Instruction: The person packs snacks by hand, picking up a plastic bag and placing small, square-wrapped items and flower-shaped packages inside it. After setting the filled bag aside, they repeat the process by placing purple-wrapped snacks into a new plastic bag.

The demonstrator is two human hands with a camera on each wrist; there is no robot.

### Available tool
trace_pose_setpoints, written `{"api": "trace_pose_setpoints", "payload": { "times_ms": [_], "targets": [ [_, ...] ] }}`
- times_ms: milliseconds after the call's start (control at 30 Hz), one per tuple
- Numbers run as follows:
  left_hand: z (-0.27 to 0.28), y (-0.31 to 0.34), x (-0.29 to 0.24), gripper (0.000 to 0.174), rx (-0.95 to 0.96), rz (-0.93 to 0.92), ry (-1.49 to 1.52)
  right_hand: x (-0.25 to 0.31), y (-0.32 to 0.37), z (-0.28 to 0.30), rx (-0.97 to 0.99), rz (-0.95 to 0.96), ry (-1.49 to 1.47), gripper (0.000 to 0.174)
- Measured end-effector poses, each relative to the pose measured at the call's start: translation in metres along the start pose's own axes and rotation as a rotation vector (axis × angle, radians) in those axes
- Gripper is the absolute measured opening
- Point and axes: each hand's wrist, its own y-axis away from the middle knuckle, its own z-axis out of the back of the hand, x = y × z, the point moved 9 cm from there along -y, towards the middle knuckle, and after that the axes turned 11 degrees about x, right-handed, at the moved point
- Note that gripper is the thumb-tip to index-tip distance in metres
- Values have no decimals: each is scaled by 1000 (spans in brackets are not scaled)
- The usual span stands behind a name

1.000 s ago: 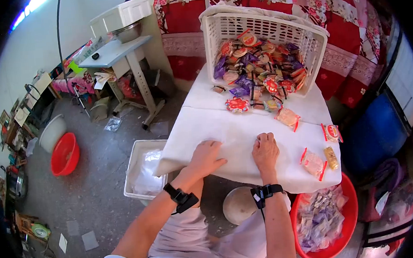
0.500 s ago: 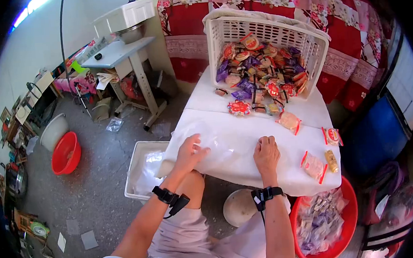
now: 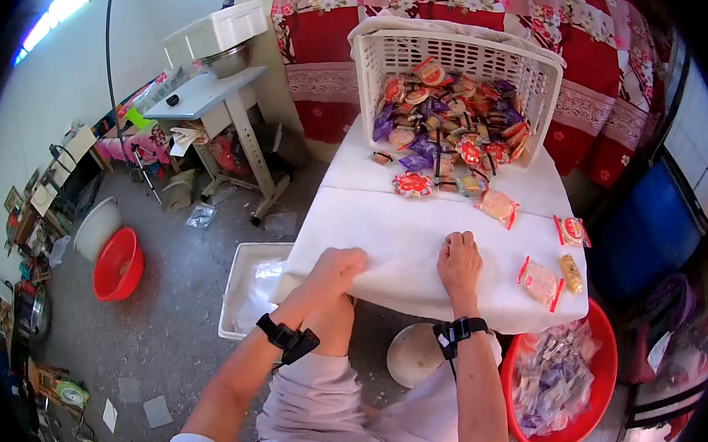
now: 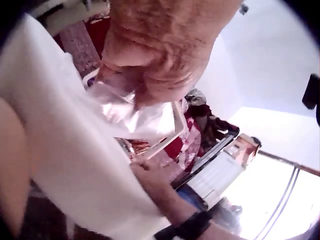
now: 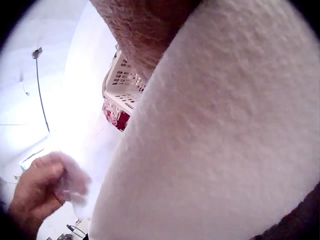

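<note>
My left hand (image 3: 337, 272) is over the front left edge of the white cloth (image 3: 394, 218) on the table, fingers curled and thumb against them. In the left wrist view it pinches a thin clear plastic bag (image 4: 145, 120) that hangs from the fingertips; in the head view the film hardly shows against the cloth. My right hand (image 3: 459, 265) rests on the cloth to the right, fingers loosely bent, with nothing visible in it. Ahead of it lie a pink-and-red wrapped snack (image 3: 497, 207) and a red flower-shaped packet (image 3: 412, 184).
A white basket (image 3: 553, 99) lies on its side at the back, wrapped snacks spilling out. More packets (image 3: 541, 283) are at the right edge. Below stand a red basin (image 3: 608, 367) of bagged snacks, right, and a white bin (image 3: 234, 309) with clear bags, left.
The left hand first drew back to the left from the cloth with the clear film between the hands, then came back toward the middle, fingers closed. The right hand stayed put.
</note>
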Motion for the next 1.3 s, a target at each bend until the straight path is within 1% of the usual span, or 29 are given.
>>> {"api": "trace_pose_setpoints", "payload": {
  "times_ms": [33,100,133,200,267,333,367,400,467,500,533,567,600,667,700,767,800,867,900,967,1100,1133,1167,1200,1233,1267,1300],
  "targets": [
    [10,-3,-13,12,1,-4,-2,0,-1,2,-4,-2,0,10],
    [24,-6,-14,12,-73,66,752,2,1,4,-5,12,8,9],
    [29,-11,-13,12,-70,64,752,2,1,3,-6,10,9,9],
    [52,-13,-1,14,-304,-58,1273,3,1,4,-19,25,-6,9],
    [65,-15,13,14,-312,-51,1239,4,1,6,-22,25,-12,9],
    [67,-15,56,12,-338,114,1047,4,2,7,-25,21,-20,9],
    [65,-14,77,13,-357,230,926,4,2,7,-37,30,-24,10],
    [64,-15,98,13,-353,232,926,4,2,7,-49,41,-27,10],
    [58,-13,142,20,-268,431,529,3,1,5,-42,35,-23,11],
    [51,-15,148,20,-267,433,531,3,1,5,-38,35,-19,11],
    [71,-9,136,25,-510,409,2,3,1,5,-36,35,-18,11],
    [80,-1,97,31,-727,361,-536,3,1,5,-21,22,-18,12],
    [74,0,89,31,-726,361,-533,3,0,5,-8,8,-17,12],
    [64,-3,28,43,-641,243,-630,2,0,5,-17,11,-11,12],
    [48,-6,16,37,-557,136,-573,2,1,5,-20,15,-9,12],
    [10,-9,19,27,-364,67,-262,2,0,5,-3,1,-15,12],
    [1,-8,17,27,-362,69,-259,2,0,4,12,-9,-21,11],
    [-15,-9,23,18,-306,126,-152,1,1,3,11,-5,-19,11],
    [-17,-9,24,18,-307,123,-153,1,0,3,5,-2,-20,11],
    [-20,-9,34,18,-304,133,-7,1,0,2,2,-6,-12,11],
    [-18,-11,46,16,-361,92,-41,1,0,1,8,-10,-9,12],
    [-20,-12,65,15,-336,193,172,-1,2,-1,7,-9,-9,12],
    [-24,-13,81,15,-309,287,384,1,2,3,-35,13,-11,10],
    [-18,-14,75,15,-312,284,384,3,3,6,-74,36,-13,8],
    [-18,-15,72,16,-282,288,533,3,2,7,-76,41,-12,8],
    [-19,-16,68,17,-250,290,680,0,1,7,-63,24,-80,6],
    [-18,-16,66,17,-252,287,680,-1,0,7,-48,5,-148,6]
  ]
}}
